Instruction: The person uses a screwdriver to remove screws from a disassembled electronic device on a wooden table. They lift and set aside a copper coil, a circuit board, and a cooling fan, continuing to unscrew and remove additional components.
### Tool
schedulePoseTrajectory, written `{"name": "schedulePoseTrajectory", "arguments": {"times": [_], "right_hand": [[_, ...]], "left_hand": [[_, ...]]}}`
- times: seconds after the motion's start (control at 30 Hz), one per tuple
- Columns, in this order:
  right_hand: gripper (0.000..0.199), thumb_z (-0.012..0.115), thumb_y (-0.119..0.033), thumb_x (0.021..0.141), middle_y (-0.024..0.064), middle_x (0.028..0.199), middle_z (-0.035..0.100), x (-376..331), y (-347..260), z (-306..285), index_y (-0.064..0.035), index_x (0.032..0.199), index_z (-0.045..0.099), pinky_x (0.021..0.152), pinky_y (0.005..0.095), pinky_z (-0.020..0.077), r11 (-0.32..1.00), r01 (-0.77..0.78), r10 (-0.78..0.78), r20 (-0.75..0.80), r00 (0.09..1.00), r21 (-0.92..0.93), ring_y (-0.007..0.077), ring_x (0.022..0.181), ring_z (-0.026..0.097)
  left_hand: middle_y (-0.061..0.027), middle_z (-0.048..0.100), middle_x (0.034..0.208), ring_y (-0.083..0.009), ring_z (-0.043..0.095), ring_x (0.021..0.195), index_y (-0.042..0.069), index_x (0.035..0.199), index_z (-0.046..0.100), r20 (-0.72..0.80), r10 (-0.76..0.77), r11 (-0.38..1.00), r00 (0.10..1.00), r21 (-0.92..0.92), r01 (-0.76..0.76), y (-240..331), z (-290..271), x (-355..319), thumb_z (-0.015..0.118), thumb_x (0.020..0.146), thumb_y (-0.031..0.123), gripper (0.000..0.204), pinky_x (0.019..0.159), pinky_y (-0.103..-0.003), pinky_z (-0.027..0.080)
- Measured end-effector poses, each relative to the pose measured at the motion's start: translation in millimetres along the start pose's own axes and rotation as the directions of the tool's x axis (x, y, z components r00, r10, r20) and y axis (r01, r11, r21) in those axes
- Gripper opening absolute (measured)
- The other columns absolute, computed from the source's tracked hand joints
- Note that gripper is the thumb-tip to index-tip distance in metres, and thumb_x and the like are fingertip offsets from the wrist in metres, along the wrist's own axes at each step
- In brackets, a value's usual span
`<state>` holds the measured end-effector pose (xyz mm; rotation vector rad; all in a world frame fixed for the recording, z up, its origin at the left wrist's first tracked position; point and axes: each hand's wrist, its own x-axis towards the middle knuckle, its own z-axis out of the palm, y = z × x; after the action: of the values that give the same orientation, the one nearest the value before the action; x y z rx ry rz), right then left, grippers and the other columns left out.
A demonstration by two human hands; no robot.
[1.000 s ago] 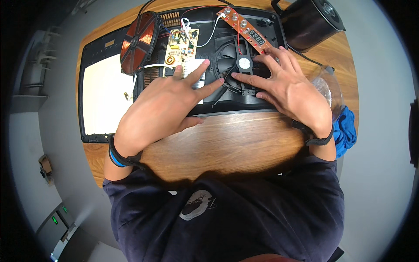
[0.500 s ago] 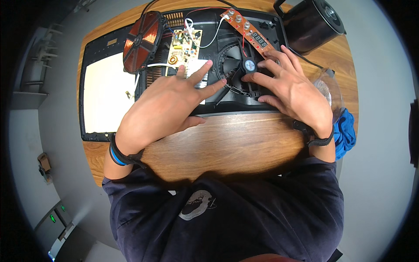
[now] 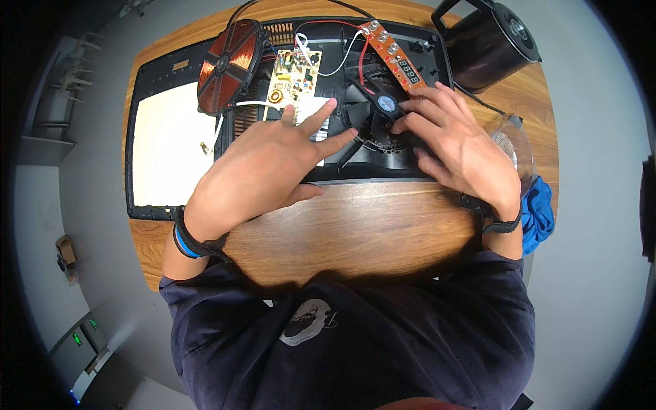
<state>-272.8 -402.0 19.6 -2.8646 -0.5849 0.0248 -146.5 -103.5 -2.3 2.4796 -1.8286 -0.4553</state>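
My left hand (image 3: 256,160) lies spread over the lower end of a pale yellow circuit board (image 3: 292,74), its fingertips near the silver heat sink and a white piece. With curled fingers, my right hand (image 3: 465,147) grips the right side of a black cooling fan (image 3: 362,117) with a blue round label on its hub. The fan looks tilted in a round vented seat of the black plastic housing (image 3: 328,169); the thumb side of the hand hides part of it. Beyond these fingers lies a narrow orange display board (image 3: 393,55), slanted, with red and white wires.
A copper coil disc (image 3: 229,68) leans left of the circuit board. Farther left lies a black-framed panel with a pale sheet (image 3: 167,150). At right stand a dark kettle (image 3: 485,44), a clear plastic container (image 3: 523,147) and a blue cloth (image 3: 538,217) on the wooden table.
The fan has turned and tipped in its seat under my right hand, whose fingers have shifted slightly. The display board has slid a little right. My left hand stays almost where it was.
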Motion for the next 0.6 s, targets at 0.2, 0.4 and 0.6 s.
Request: {"name": "schedulePoseTrajectory", "arguments": {"times": [0.2, 0.4, 0.6], "right_hand": [[0.033, 0.082, -0.004, 0.093, 0.0166, 0.138, 0.07, 2, 4, -1, -0.004, 0.125, 0.076, 0.125, 0.05, 0.0479, 0.999, -0.021, 0.021, 0.009, 1.0, 0.038, 0.0401, 0.145, 0.06], [0.029, 0.082, -0.011, 0.097, 0.0206, 0.141, 0.072, -1, -1, 10, -0.0057, 0.125, 0.084, 0.127, 0.0495, 0.0471, 0.998, -0.045, 0.047, -0.036, 0.998, 0.047, 0.0414, 0.149, 0.058], [0.031, 0.08, -0.017, 0.102, 0.0211, 0.146, 0.072, -3, 0, 19, -0.0046, 0.13, 0.086, 0.131, 0.0541, 0.0422, 0.995, -0.048, 0.048, -0.002, 0.999, -0.086, 0.0414, 0.154, 0.054]], "left_hand": [[-0.0193, 0.041, 0.185, -0.0557, 0.061, 0.149, 0.031, 0.177, 0.048, 0.016, -0.005, 1.0, 1.0, 0.0, 0.005, 1, -2, 1, 0.091, 0.092, 0.046, 0.097, 0.098, -0.053, 0.067], [-0.0188, 0.041, 0.185, -0.0567, 0.062, 0.147, 0.031, 0.178, 0.047, -0.008, 0.003, 1.0, 1.0, -0.013, -0.003, -1, 0, -1, 0.09, 0.093, 0.046, 0.096, 0.1, -0.053, 0.067], [-0.02, 0.041, 0.184, -0.0579, 0.062, 0.146, 0.03, 0.177, 0.047, -0.035, 0.042, 0.999, 0.999, -0.029, -0.043, -6, 4, 0, 0.09, 0.093, 0.047, 0.096, 0.102, -0.054, 0.066]]}}
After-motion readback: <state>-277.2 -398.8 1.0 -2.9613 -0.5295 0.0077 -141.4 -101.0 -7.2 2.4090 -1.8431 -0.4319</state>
